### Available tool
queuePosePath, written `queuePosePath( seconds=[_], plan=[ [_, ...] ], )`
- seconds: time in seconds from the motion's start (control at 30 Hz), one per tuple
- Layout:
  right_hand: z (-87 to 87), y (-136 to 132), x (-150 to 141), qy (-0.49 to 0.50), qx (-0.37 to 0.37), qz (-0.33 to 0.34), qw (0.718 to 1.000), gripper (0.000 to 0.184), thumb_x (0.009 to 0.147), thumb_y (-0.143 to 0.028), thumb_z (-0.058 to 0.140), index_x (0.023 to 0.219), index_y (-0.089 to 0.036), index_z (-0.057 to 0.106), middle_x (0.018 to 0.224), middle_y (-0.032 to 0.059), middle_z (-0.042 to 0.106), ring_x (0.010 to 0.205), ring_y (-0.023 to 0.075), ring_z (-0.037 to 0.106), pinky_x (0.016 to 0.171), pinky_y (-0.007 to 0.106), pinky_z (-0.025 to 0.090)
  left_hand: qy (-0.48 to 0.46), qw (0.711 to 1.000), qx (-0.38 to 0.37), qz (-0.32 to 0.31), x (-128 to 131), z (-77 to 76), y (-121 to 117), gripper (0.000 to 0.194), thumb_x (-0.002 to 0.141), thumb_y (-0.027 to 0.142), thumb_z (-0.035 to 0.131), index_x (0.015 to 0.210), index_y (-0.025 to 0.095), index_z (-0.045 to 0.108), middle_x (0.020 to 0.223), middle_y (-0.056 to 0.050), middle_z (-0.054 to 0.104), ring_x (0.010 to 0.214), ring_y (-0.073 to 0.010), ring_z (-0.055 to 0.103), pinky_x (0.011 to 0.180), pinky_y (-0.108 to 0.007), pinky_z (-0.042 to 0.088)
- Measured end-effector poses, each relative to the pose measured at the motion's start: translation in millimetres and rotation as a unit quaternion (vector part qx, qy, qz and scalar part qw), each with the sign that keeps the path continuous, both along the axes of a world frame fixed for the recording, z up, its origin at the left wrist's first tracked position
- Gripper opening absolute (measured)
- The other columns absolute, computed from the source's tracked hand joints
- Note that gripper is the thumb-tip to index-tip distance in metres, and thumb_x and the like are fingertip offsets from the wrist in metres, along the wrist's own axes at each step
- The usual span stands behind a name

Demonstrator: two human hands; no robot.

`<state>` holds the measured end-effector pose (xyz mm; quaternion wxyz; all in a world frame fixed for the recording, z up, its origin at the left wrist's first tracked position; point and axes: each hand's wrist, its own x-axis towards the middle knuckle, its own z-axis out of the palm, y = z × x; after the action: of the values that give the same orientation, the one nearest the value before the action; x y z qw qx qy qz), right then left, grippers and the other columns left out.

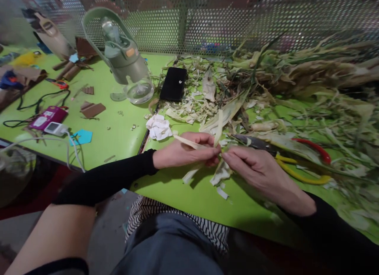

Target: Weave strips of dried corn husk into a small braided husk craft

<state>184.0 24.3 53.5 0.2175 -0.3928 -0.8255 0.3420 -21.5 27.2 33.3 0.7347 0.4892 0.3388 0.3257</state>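
Note:
Pale strips of corn husk are pinched between the thumb and fingers of my left hand. One strip stands up from the fingertips, another lies back over the hand, and loose ends hang below. Close on the right, my right hand has its thumb and fingers pressed together at the strips; what they hold is hidden. Under the hands lie husk scraps on the green table. Beside my right hand are shears with a red and a yellow handle, their dark blades partly covered by the hand.
Dried corn husks and stalks heap along the back right. A black phone, crumpled white tissue and a green drinking bottle stand or lie behind my left hand. A purple device with cables is at left, before a perforated screen.

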Motion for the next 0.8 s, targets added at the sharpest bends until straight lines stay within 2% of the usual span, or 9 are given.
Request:
queuePosePath(
  seconds=[0.1, 0.23, 0.4, 0.5, 0.57, 0.63, 0.7, 0.73, 0.8],
  plan=[
    [-2.2, 2.9, 0.6, 0.002, 0.003, -0.011, 1.0, 0.052, 0.101, -0.057, 0.045, 0.06, -0.024, 0.045, 0.053, -0.002, 0.044, 0.048, 0.0133, 0.039, 0.043, 0.029, 0.029, 0.003, 1.0, 0.002, -0.005, -2.1, 0.4, 1.2, 0.035, 0.081, 0.04, 0.079, 0.079, 0.013, 0.056, 0.072, 0.0, 0.068, 0.062, -0.0064, 0.06, 0.066, -0.024, 0.049],
    [-8.7, 10.9, 3.1, -0.006, 0.055, -0.059, 0.997, 0.046, 0.099, -0.059, 0.049, 0.074, -0.023, 0.061, 0.071, 0.0026, 0.064, 0.064, 0.0177, 0.058, 0.056, 0.031, 0.044, -0.001, 1.0, -0.013, -0.027, 0.8, -2.2, -0.7, 0.032, 0.08, 0.037, 0.081, 0.079, 0.012, 0.06, 0.073, -0.002, 0.069, 0.064, -0.0071, 0.063, 0.069, -0.024, 0.052],
    [-11.4, 2.0, 1.1, 0.068, 0.059, -0.108, 0.99, 0.034, 0.098, -0.051, 0.057, 0.081, -0.025, 0.069, 0.083, 0.0045, 0.071, 0.074, 0.0211, 0.065, 0.065, 0.035, 0.051, -0.037, 0.999, -0.022, -0.022, 5.8, -10.4, -5.2, 0.023, 0.083, 0.031, 0.078, 0.084, 0.011, 0.067, 0.076, -0.004, 0.071, 0.066, -0.0079, 0.065, 0.07, -0.023, 0.055],
    [-9.3, -1.1, 1.3, 0.078, 0.04, -0.109, 0.99, 0.031, 0.098, -0.049, 0.057, 0.084, -0.026, 0.072, 0.081, 0.0033, 0.071, 0.074, 0.021, 0.066, 0.064, 0.034, 0.05, -0.06, 0.996, -0.052, -0.031, 5.8, -11.3, -7.8, 0.02, 0.081, 0.026, 0.079, 0.084, 0.011, 0.067, 0.078, -0.004, 0.072, 0.067, -0.0089, 0.067, 0.072, -0.025, 0.056],
    [-7.3, 3.3, 4.9, 0.058, 0.021, -0.111, 0.992, 0.034, 0.097, -0.051, 0.058, 0.081, -0.025, 0.072, 0.074, 0.0023, 0.067, 0.066, 0.0186, 0.062, 0.057, 0.032, 0.046, -0.065, 0.995, -0.073, -0.025, 6.5, -9.3, -9.7, 0.014, 0.083, 0.021, 0.076, 0.084, 0.01, 0.067, 0.077, -0.004, 0.072, 0.065, -0.008, 0.065, 0.072, -0.024, 0.056],
    [-5.3, 10.3, 10.2, 0.058, 0.022, -0.154, 0.986, 0.034, 0.098, -0.053, 0.056, 0.092, -0.023, 0.073, 0.073, 0.0016, 0.064, 0.06, 0.0159, 0.056, 0.051, 0.029, 0.041, -0.074, 0.992, -0.106, -0.007, 8.3, -6.8, -11.4, 0.01, 0.084, 0.015, 0.073, 0.088, 0.009, 0.068, 0.079, -0.005, 0.073, 0.068, -0.0083, 0.066, 0.074, -0.025, 0.056],
    [-3.9, 14.8, 13.6, 0.081, 0.09, -0.213, 0.969, 0.036, 0.099, -0.051, 0.055, 0.114, -0.022, 0.07, 0.08, 0.003, 0.063, 0.061, 0.015, 0.052, 0.051, 0.029, 0.041, -0.087, 0.987, -0.132, 0.002, 10.5, -5.4, -12.5, 0.015, 0.083, 0.011, 0.072, 0.097, 0.008, 0.069, 0.087, -0.008, 0.075, 0.078, -0.0115, 0.071, 0.081, -0.027, 0.057],
    [-3.8, 15.0, 13.5, 0.081, 0.145, -0.219, 0.962, 0.037, 0.1, -0.048, 0.056, 0.123, -0.022, 0.068, 0.085, 0.0046, 0.063, 0.065, 0.0157, 0.053, 0.054, 0.03, 0.043, -0.091, 0.987, -0.134, 0.001, 11.3, -5.5, -12.8, 0.019, 0.083, 0.01, 0.071, 0.102, 0.008, 0.069, 0.092, -0.009, 0.076, 0.085, -0.0135, 0.072, 0.085, -0.029, 0.057],
    [-4.6, 11.3, 9.3, 0.042, 0.254, -0.157, 0.954, 0.035, 0.099, -0.042, 0.058, 0.126, -0.021, 0.068, 0.092, 0.0078, 0.066, 0.077, 0.019, 0.057, 0.065, 0.034, 0.048, -0.074, 0.992, -0.102, -0.006, 12.0, -7.0, -12.5, 0.019, 0.085, 0.012, 0.07, 0.104, 0.009, 0.07, 0.097, -0.01, 0.076, 0.092, -0.0162, 0.072, 0.09, -0.032, 0.056]
  ],
)
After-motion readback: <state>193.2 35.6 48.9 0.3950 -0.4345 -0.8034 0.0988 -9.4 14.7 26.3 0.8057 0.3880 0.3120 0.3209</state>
